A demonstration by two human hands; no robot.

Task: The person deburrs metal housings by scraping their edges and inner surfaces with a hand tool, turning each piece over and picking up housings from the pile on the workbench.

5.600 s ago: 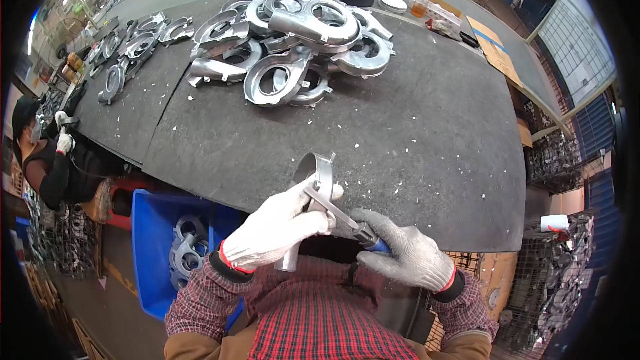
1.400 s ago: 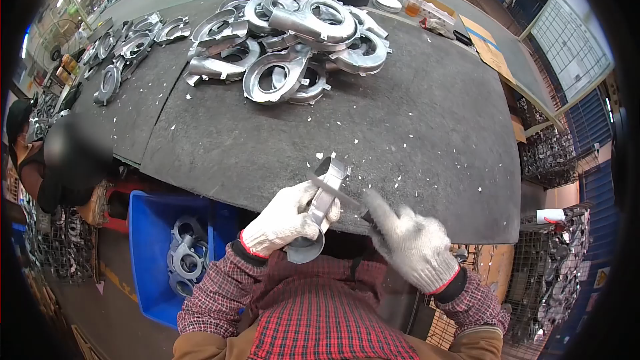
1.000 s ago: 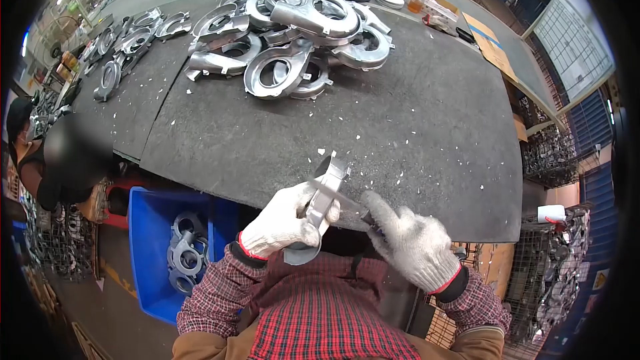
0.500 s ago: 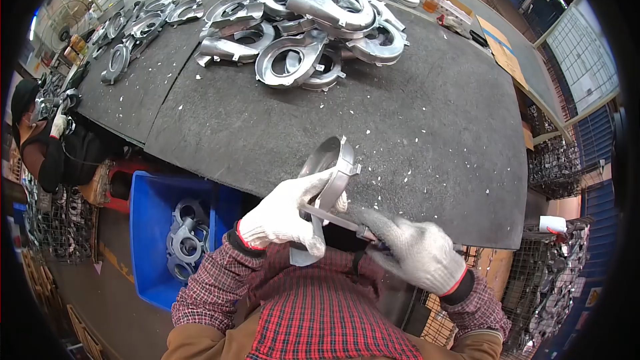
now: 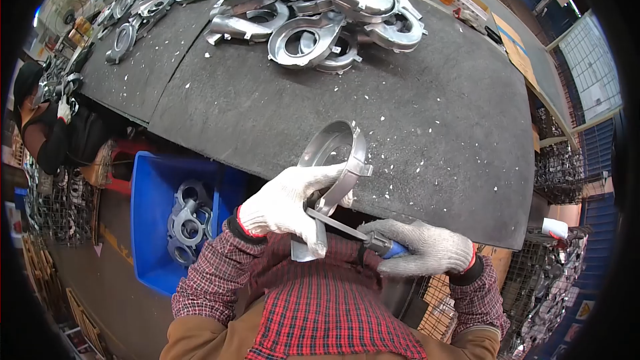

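My left hand (image 5: 287, 203), in a white knit glove, grips a silvery ring-shaped metal casting (image 5: 357, 153) upright over the table's near edge. In my right hand (image 5: 427, 248), gloved in greyish knit, is the blue and grey handle of a flat file (image 5: 339, 225). The file's narrow blade reaches left to the casting's lower part beside my left fingers; whether its tip touches the metal is hard to tell. A pile of similar castings (image 5: 303, 40) lies farther back on the dark table (image 5: 413, 113).
Below the table's left part stands a blue bin (image 5: 143, 227) with several castings. More castings (image 5: 122, 41) lie at the back left. A co-worker (image 5: 50, 117) sits at far left. Wire cages with metal parts (image 5: 550, 287) stand at right. White chips dot the tabletop.
The casting has been turned so its ring opening shows more. My right hand has shifted slightly down and right with the file. The view has tilted, moving the pile up and right.
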